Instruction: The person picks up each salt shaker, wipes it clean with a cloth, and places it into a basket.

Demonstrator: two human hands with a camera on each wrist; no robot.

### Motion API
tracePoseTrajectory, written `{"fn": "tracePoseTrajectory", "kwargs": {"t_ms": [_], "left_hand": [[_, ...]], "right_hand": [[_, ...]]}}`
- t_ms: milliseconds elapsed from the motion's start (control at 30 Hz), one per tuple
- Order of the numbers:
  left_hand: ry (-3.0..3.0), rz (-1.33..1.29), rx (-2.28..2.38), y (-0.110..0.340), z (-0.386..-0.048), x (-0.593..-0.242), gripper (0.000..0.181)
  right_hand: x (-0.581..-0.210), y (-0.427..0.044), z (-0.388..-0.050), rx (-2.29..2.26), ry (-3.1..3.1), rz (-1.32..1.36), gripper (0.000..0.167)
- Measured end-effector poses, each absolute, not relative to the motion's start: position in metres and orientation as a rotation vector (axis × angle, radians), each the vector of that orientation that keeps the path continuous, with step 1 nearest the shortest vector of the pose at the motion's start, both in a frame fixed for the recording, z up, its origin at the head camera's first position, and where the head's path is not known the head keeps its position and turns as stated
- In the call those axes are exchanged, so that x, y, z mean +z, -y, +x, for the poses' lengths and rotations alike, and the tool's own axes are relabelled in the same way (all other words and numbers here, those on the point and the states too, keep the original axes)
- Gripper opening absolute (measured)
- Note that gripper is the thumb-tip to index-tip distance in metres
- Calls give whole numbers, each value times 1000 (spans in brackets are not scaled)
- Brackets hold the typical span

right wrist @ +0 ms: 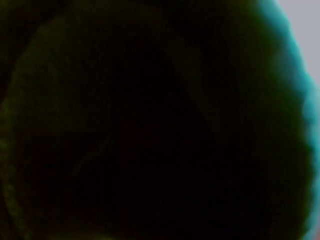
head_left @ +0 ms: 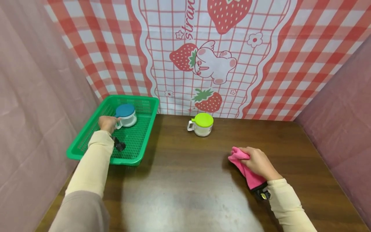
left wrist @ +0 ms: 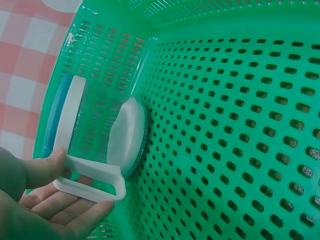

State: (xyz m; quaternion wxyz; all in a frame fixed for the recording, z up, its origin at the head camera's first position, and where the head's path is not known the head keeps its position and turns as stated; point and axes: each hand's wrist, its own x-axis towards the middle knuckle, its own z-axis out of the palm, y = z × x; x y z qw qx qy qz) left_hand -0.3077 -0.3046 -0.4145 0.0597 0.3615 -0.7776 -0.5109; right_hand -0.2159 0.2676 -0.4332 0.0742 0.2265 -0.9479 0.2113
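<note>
In the head view my left hand (head_left: 107, 124) is inside the green basket (head_left: 149, 132). It holds the white handle (left wrist: 95, 172) of a clear seasoning jar (head_left: 128, 120) with a blue lid (head_left: 125, 110). The left wrist view has the thumb on the handle and the fingers behind it. The jar sits on the basket floor, white contents at its bottom. Over the table's right side, my right hand (head_left: 258, 162) grips a bunched pink cloth (head_left: 250, 175), which hangs back under the wrist. Nearly everything in the right wrist view is dark, so nothing can be made out there.
A second seasoning jar (head_left: 203, 129), with a lime-green lid and white handle, stands on the brown wooden table (head_left: 179, 170) near the back. Behind it hangs a red-and-white strawberry curtain (head_left: 220, 61). Pink cloth walls (head_left: 342, 83) flank both sides.
</note>
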Motion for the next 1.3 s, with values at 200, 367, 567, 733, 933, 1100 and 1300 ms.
{"fn": "tracePoseTrajectory", "kwargs": {"t_ms": [200,367,567,733,933,1100,1300], "left_hand": [[2437,1081,-1485,302,-301,-416,54],[2518,1063,-1407,301,-298,-412,55],[2551,974,-1326,299,-301,-403,13],[2571,864,-1367,292,-301,-389,28],[2502,768,-1408,279,-302,-374,45],[2443,669,-1411,268,-300,-367,41],[2468,552,-1420,253,-298,-359,43]], "right_hand": [[-436,-268,-213,632,2844,679,32],[-435,-268,-212,637,2834,676,29],[-435,-269,-213,636,2826,675,31],[-434,-269,-213,637,2827,681,32],[-434,-268,-215,632,2817,690,33],[-432,-267,-217,627,2820,699,33],[-430,-265,-219,629,2818,705,33]]}}
